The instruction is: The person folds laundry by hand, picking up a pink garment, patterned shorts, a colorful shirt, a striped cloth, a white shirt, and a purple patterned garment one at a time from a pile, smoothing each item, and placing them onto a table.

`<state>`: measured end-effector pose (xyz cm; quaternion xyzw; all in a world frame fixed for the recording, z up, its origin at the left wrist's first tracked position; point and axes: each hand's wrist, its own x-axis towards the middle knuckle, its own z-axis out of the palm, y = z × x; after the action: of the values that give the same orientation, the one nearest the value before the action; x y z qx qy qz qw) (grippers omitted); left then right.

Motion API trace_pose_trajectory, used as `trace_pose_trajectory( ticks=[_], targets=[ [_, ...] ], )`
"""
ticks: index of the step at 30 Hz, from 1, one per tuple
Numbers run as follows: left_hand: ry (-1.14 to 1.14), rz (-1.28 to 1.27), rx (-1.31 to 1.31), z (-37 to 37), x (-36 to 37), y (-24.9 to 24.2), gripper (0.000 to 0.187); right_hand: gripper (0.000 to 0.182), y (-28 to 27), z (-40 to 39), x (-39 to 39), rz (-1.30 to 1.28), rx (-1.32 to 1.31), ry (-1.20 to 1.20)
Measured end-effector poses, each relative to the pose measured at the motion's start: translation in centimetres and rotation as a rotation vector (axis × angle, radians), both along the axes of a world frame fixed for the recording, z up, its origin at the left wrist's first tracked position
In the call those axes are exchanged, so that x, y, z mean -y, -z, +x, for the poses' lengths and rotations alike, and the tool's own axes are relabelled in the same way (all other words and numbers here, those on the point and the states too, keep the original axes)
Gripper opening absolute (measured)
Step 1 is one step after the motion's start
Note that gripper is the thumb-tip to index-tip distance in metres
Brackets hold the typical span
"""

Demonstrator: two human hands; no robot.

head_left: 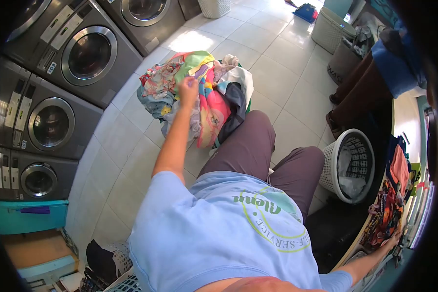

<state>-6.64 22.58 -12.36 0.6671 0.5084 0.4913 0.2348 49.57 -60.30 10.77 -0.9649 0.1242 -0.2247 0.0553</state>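
The left hand [189,91] is over the laundry pile [210,102], fingers bunched; whether they grip cloth, I cannot tell. The right hand [392,240] is by patterned clothes [385,209] on the table [405,117], its grip unclear. Left of the left hand stand washers [89,55].

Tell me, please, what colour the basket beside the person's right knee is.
The basket is white with a perforated wall, seen in the head view.

Head-worn view — facing forward and steeply down, close above the blue shirt [204,228], farther from the tiled floor [275,73]
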Motion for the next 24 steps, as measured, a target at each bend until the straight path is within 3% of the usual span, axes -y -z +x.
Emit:
trace_pose_trajectory(
  ticks=[1, 3, 5, 7, 8, 11, 14, 16, 18, 20, 22, 23, 24],
  targets=[
    [-0.159, 0.144, -0.247, -2.7, -3.0, 0.5, 0.032, 0.055, -1.0, -1.4, -2.1, -0.149, -0.033, 0.108],
    [-0.454, 0.253, -0.340, -6.9, -7.0, 1.4, 0.046, 0.056, -3.2, -4.7, -7.0, -0.421, -0.063, 0.301],
    [-0.620, 0.137, -0.480, -10.8, -8.6, 0.6, 0.058, 0.053, -5.3, -7.0, -11.7, -0.582, 0.034, 0.319],
    [-0.517, -0.240, -0.512, -13.4, -8.7, -0.4, 0.061, 0.045, -6.4, -8.2, -15.3, -0.691, 0.231, 0.226],
    [-0.459, -0.425, -0.526, -14.3, -8.6, -0.9, 0.062, 0.042, -6.4, -9.2, -16.9, -0.677, 0.355, 0.088],
    [-0.474, -0.587, -0.750, -14.8, -7.8, -2.0, 0.061, 0.031, -5.5, -13.0, -22.3, -0.513, 0.573, -0.384],
    [-0.456, -0.494, -0.620, -14.5, -9.5, -0.8, 0.036, 0.021, -3.7, -16.1, -29.4, 0.003, 0.614, -1.027],
    [-0.539, -0.338, -0.518, -12.2, -8.9, -2.5, 0.023, 0.019, -2.4, -20.0, -35.1, 0.412, 0.298, -1.152],
    [-0.417, 0.329, -0.432, -10.1, -8.5, -3.7, 0.022, 0.018, -0.8, -23.5, -40.1, 0.852, -0.084, -1.287],
    [-0.185, 0.549, -0.097, -5.2, -4.8, -9.0, 0.019, 0.019, 1.1, -26.9, -43.9, 1.115, -0.553, -1.351],
    [0.108, 0.363, 0.187, -0.4, 1.7, -14.0, 0.014, 0.035, 3.1, -30.0, -46.6, 1.271, -1.037, -1.399],
    [0.204, 0.384, 0.099, 0.9, 3.7, -14.6, 0.007, 0.042, 3.9, -31.5, -47.9, 1.351, -1.283, -1.378],
    [0.423, 0.293, 0.269, 2.5, 7.7, -16.1, 0.008, 0.047, 4.3, -33.0, -49.0, 1.468, -1.442, -1.284]
  ],
)
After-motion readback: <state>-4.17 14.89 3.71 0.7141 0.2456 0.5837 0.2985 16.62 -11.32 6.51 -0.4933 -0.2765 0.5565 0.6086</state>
